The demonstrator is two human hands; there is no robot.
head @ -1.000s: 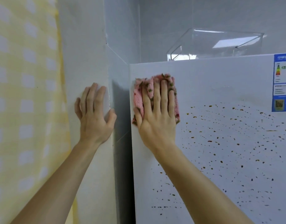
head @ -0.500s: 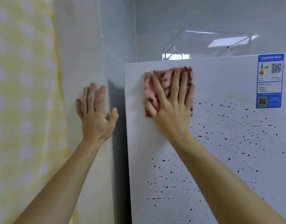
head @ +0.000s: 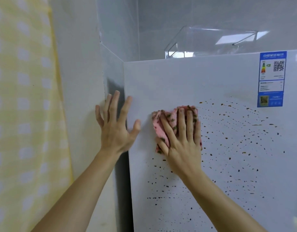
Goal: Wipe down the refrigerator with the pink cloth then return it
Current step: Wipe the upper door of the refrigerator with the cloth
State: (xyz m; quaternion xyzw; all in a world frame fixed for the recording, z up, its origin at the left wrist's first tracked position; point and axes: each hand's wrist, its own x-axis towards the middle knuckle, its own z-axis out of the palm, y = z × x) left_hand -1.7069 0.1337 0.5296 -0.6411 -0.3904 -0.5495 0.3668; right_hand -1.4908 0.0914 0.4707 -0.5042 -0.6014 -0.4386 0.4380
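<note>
The white refrigerator fills the right of the view, its door speckled with many small brown spots. The pink cloth, flecked with brown, lies flat against the door's upper left area. My right hand presses the cloth to the door with straight, spread fingers. My left hand is spread open over the refrigerator's left edge, its thumb on the door front and its fingers in front of the dark gap beside the wall.
A blue energy label sticks to the door's upper right. A clear plastic box stands on top of the refrigerator. A white wall and a yellow checked curtain are at the left.
My right hand has slid the cloth down the door from near its top edge. My left hand has left the wall and shifted right onto the refrigerator's edge.
</note>
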